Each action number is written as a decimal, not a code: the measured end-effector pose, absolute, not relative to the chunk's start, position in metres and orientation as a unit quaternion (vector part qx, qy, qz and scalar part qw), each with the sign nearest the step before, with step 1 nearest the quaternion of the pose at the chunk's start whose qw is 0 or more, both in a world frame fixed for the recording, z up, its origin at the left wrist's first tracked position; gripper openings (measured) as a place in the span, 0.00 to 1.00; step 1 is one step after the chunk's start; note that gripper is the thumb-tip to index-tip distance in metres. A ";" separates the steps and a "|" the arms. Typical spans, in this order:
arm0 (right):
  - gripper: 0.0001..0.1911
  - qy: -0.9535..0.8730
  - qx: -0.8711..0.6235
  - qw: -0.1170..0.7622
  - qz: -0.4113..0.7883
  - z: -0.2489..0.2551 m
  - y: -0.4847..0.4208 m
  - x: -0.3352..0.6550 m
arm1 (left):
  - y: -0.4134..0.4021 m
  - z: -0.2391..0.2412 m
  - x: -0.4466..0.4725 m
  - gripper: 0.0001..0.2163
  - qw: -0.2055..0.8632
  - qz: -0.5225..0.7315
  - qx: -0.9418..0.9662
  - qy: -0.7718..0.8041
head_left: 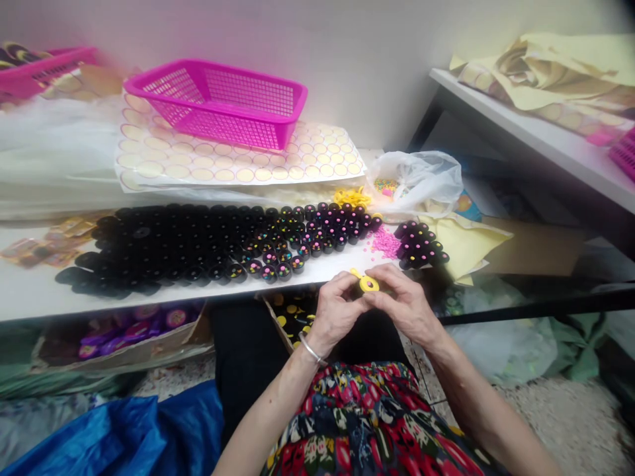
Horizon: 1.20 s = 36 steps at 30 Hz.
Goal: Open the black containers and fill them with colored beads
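Both hands are meeting just in front of the near edge of the white table: the left hand, wearing a silver bangle at the wrist, and the right hand are each pinching a small round yellow cap between curled fingertips, so the cap is sitting between them, above the person's lap. On the table behind, a broad field of small black pots is standing in close rows; those toward the right are showing coloured beads inside. A smaller cluster of pots is standing apart to the right, with a scatter of pink beads lying between the two groups. Farther back, a heap of yellow caps is lying beside a clear plastic bag, and a pink basket is resting on a sheet of round stickers, whose print is too blurred to read. Under the table, a cardboard box is holding more yellow pieces, just behind the left hand.
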State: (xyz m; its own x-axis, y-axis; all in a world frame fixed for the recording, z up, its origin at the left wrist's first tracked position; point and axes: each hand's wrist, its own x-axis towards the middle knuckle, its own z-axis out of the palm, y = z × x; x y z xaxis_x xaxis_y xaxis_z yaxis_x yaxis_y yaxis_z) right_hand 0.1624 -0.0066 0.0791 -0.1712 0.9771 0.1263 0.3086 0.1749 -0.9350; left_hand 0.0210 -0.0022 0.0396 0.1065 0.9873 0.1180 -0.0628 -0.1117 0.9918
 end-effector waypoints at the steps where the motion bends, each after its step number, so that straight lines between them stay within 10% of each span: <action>1: 0.13 -0.668 -0.486 0.399 0.399 0.082 -0.007 0.163 | -0.003 0.040 0.021 0.07 0.503 0.514 0.548 0.427; 15: 0.11 -0.598 -0.477 0.473 0.437 0.077 -0.023 0.147 | -0.009 0.034 0.018 0.10 0.502 0.571 0.528 0.378; 26: 0.18 -0.357 -0.421 0.314 0.773 0.077 -0.004 0.162 | -0.006 0.036 0.003 0.12 0.427 0.555 0.626 0.345; 36: 0.15 -0.224 -0.375 0.361 0.824 0.066 -0.019 0.141 | -0.021 0.046 0.011 0.09 0.361 0.462 0.716 0.380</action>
